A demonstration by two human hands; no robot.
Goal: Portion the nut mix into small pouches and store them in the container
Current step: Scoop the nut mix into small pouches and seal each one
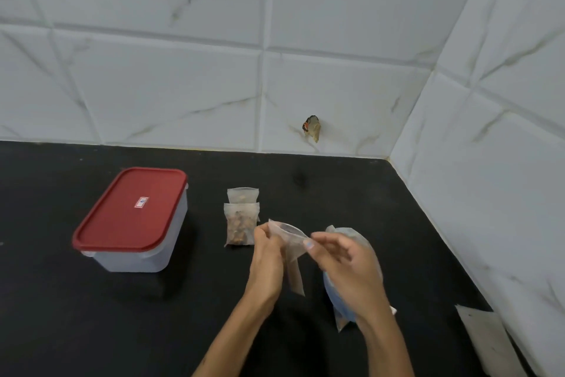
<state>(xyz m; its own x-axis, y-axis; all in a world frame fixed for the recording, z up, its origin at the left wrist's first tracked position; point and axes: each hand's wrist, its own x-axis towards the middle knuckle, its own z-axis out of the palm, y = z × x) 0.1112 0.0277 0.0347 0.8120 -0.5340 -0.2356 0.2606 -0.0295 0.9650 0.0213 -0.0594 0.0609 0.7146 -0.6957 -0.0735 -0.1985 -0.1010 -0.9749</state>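
Observation:
A small translucent pouch hangs between my hands above the black counter, its mouth pulled open. My left hand pinches its left rim and my right hand pinches the right rim. Behind them lie two filled pouches of nut mix, one overlapping the other. A larger clear bag stands under my right hand, mostly hidden by it. The clear plastic container with a shut red lid sits to the left.
The black counter ends at tiled walls at the back and right. A flat pale packet lies by the right wall. A small torn spot marks the back wall.

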